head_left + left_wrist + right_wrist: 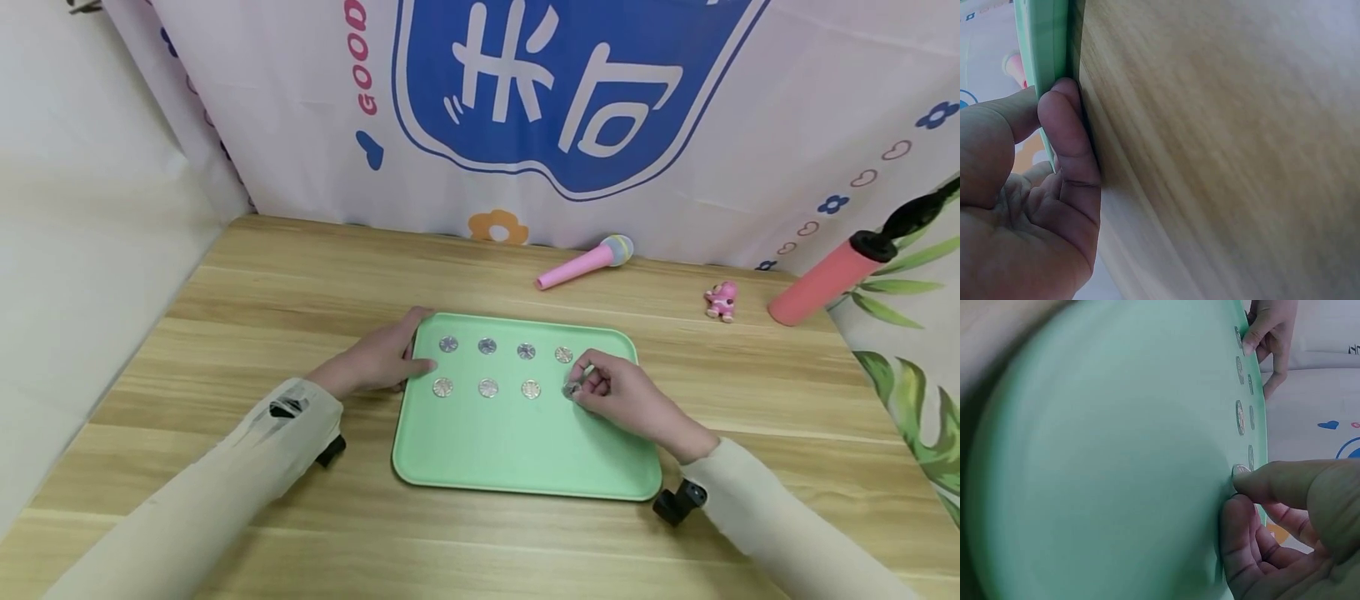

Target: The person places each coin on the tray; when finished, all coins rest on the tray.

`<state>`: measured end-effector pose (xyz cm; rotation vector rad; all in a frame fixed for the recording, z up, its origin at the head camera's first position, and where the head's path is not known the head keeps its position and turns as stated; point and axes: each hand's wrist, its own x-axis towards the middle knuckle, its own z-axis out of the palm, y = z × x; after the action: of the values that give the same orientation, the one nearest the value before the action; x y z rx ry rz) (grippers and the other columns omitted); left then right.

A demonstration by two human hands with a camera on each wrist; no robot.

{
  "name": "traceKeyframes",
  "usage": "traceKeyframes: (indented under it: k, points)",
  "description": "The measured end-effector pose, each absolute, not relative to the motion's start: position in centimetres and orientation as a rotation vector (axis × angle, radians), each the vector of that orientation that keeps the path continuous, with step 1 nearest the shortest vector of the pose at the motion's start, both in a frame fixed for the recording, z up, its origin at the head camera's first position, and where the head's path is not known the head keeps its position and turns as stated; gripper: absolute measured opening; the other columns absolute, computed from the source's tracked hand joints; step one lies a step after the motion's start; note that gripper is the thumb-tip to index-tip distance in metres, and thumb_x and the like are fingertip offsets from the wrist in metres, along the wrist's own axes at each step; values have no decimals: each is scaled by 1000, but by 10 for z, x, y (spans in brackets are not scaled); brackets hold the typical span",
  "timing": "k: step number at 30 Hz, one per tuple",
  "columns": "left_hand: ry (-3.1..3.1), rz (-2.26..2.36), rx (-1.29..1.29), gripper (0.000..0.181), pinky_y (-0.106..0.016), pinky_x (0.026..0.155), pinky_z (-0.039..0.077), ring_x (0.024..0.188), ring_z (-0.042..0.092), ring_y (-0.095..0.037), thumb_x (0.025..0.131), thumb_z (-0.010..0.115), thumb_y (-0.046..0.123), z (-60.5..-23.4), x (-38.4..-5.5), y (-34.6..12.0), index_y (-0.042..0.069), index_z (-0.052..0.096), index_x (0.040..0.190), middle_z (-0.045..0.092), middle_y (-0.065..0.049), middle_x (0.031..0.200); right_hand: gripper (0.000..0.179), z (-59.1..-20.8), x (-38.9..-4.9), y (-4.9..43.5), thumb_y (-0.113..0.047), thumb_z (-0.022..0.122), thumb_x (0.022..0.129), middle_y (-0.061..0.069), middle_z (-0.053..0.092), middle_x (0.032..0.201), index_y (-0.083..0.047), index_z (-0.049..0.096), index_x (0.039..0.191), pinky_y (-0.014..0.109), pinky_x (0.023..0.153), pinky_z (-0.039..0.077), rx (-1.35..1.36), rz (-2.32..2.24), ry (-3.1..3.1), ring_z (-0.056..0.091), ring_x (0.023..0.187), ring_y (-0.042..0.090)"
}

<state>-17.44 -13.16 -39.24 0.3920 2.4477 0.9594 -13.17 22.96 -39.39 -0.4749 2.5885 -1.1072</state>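
A green tray (pixel 525 450) lies on the wooden table, with silver coins (pixel 487 346) in two rows near its far edge. My left hand (pixel 408 357) grips the tray's left rim (pixel 1047 50), thumb on top and a finger (pixel 1066 125) against the outer edge. My right hand (pixel 588 385) is at the right end of the near row and pinches a coin (pixel 573 390) against the tray. In the right wrist view the thumb and a finger (pixel 1238 519) close on that coin (pixel 1241 469), on the tray's floor (pixel 1097 456).
Behind the tray lie a pink toy microphone (pixel 585 262), a small pink figure (pixel 722 300) and a red hand pump (pixel 832 279) leaning at the far right. A printed cloth backdrop closes the table's far side.
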Motion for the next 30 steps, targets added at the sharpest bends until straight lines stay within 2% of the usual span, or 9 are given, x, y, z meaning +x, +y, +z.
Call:
traceKeyframes:
  k: [7,19,30]
  points:
    - [2431,981,384,77,-31,59,52,65,60,-19,105,65,19,-395,-175,-132,13,19,166,58,-9,80,16,-397,-132,228,-5,77,93,7,64,87,-7,67,105,20,66,48,-476,-1050,2619,56,77,16]
    - [2429,994,390,77,-31,59,53,64,61,-19,104,65,17,-395,-175,-132,13,20,166,58,-9,80,16,-398,-132,229,-5,77,94,8,63,89,-3,68,106,20,68,48,-454,-1047,2612,56,79,16]
    - [2450,971,400,78,-31,59,54,64,61,-19,104,66,19,-396,-176,-133,14,19,166,58,-8,78,24,-394,-125,246,-8,70,99,11,65,98,2,64,120,19,73,54,-392,-1196,2484,60,86,13]
